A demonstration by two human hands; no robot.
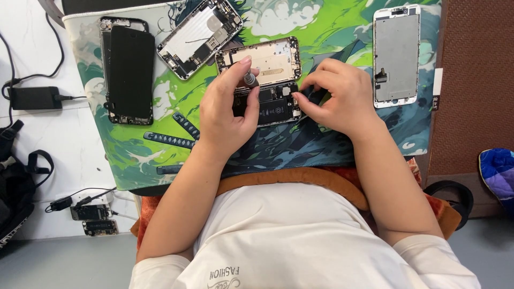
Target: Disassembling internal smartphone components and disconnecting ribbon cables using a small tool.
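My left hand (225, 109) grips a small grey screwdriver (250, 80) upright between thumb and fingers, its tip down on an opened phone (273, 104) with a black battery showing. My right hand (337, 96) pinches something dark at the phone's right edge; what it is I cannot tell. The phone's lifted screen panel (259, 59) lies just beyond, its gold inner side up. All rest on a green and white printed mat (332, 32).
Stacked black phones (128, 72) lie at the mat's left, another opened phone body (198, 37) behind, a white screen panel (396, 56) at right. A black power adapter (35, 98) with cable sits left; small phone parts (93, 219) lie on the floor.
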